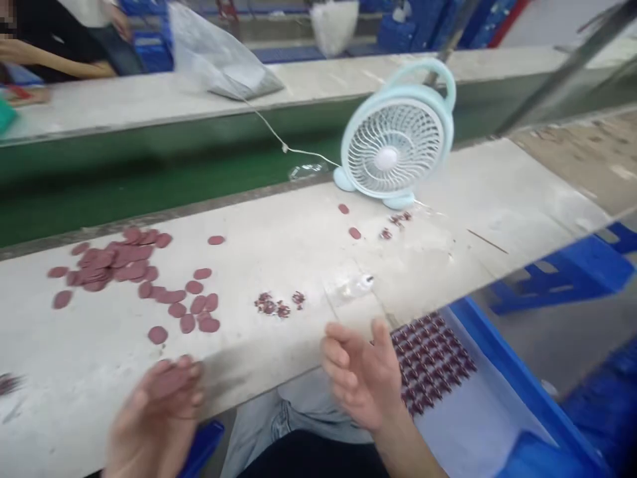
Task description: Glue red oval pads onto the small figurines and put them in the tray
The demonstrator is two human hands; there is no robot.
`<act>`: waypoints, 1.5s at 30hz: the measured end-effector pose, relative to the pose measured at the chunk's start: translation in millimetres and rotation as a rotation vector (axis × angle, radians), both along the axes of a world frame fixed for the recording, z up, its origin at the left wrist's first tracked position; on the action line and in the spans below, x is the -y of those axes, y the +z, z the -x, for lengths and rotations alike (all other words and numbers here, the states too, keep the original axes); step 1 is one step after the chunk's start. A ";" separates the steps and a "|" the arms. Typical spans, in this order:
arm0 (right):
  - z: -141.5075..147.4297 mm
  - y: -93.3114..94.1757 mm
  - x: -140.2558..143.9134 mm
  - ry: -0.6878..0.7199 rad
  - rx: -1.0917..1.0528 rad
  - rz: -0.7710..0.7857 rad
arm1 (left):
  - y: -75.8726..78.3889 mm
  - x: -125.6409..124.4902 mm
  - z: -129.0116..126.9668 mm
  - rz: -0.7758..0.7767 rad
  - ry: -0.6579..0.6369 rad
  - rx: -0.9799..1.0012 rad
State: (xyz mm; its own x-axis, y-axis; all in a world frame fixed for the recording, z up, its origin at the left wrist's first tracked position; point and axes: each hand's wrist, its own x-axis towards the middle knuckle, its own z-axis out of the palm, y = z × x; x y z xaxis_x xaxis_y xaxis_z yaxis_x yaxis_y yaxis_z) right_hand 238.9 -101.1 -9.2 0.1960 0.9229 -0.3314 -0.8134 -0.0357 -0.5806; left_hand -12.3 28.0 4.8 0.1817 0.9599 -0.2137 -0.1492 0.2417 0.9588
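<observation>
The person's left hand (154,421) is half curled, palm turned up, its bent fingers gathered around a reddish disc (169,382) held above the near edge of the counter (279,255); whether more than one disc is in the grasp cannot be told. The right hand (365,378) is open, fingers loosely bent and thumb spread apart, with nothing seen in its grasp. From the left hand, a heaped pile of discs (119,260) lies at eleven o'clock, while loose discs (198,304) are scattered flat at one o'clock. From the right hand, a clear packet (351,287) lies at twelve o'clock, small dark clusters (269,307) sit at ten, and a blue crate (527,385) stands at three, lower than the counter, bearing close rows of dark red pieces (435,362) on a pale lining. A pale blue fan (391,159) stands farther off towards one o'clock, two single discs near its base. From the fan, a thin stick (488,241) lies at four o'clock.
</observation>
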 end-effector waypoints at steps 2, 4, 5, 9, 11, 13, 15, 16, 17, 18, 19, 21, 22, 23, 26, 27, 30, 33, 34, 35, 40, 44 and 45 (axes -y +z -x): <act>7.0 2.1 -40.5 0.031 -0.370 -0.088 | -2.1 11.9 -12.8 0.319 0.041 0.217; 10.3 2.2 -63.4 0.005 -0.592 -0.145 | -0.5 25.8 -29.2 0.504 0.035 0.290; 10.9 1.2 -67.5 -0.021 -0.598 -0.162 | 1.0 32.1 -36.1 0.552 0.026 0.309; 3.6 -10.0 -53.2 -0.182 -0.722 -0.368 | 2.1 45.1 -47.2 0.667 -0.033 0.388; -8.2 -17.4 -44.6 -0.234 -0.795 -0.465 | -2.4 44.8 -47.0 0.719 -0.075 0.427; -23.1 -22.2 -44.0 -0.236 -0.781 -0.453 | -8.2 43.0 -46.7 0.749 -0.124 0.462; -34.5 -21.9 -49.8 -0.219 -0.728 -0.380 | -13.0 42.2 -47.3 0.756 -0.196 0.519; -36.7 -19.3 -53.2 -0.207 -0.707 -0.342 | -14.7 42.6 -47.8 0.754 -0.235 0.554; -35.9 -15.0 -55.9 -0.197 -0.696 -0.309 | -15.9 43.6 -48.5 0.750 -0.271 0.593; -32.2 -9.3 -57.0 -0.187 -0.667 -0.266 | -16.9 45.1 -49.2 0.741 -0.301 0.632; -25.9 -2.3 -56.4 -0.185 -0.602 -0.213 | -17.5 47.1 -50.0 0.735 -0.320 0.665; -8.5 13.7 -49.8 -0.191 -0.335 -0.078 | -18.5 51.8 -51.2 0.731 -0.323 0.709; 1.0 21.6 -44.6 -0.187 -0.157 -0.009 | -18.8 53.9 -51.7 0.735 -0.320 0.725; 9.9 28.8 -39.0 -0.174 0.023 0.052 | -19.0 55.8 -51.9 0.747 -0.318 0.733; 29.0 42.1 -24.7 -0.101 0.343 0.119 | -18.8 58.2 -51.5 0.785 -0.321 0.747; 32.4 43.4 -21.7 -0.080 0.384 0.120 | -18.4 58.0 -51.0 0.793 -0.317 0.746; 36.4 40.5 -16.8 -0.045 0.417 0.120 | -17.4 56.6 -48.8 0.803 -0.284 0.729; 38.1 34.0 -15.2 -0.047 0.414 0.131 | -19.5 57.1 -45.1 0.760 -0.273 0.676; 39.3 32.2 -15.0 -0.050 0.414 0.136 | -21.0 57.4 -43.6 0.717 -0.273 0.635; 40.9 30.6 -15.0 -0.053 0.414 0.143 | -22.7 57.4 -42.2 0.663 -0.268 0.579; 50.8 23.8 -16.4 -0.046 0.419 0.179 | -24.9 42.5 -37.2 0.509 -0.246 0.362; 50.6 19.8 -15.3 -0.058 0.397 0.230 | -18.6 26.7 -10.8 0.392 -0.305 0.239; 48.6 19.2 -14.8 -0.059 0.392 0.249 | -17.1 25.7 4.1 0.242 -0.297 0.113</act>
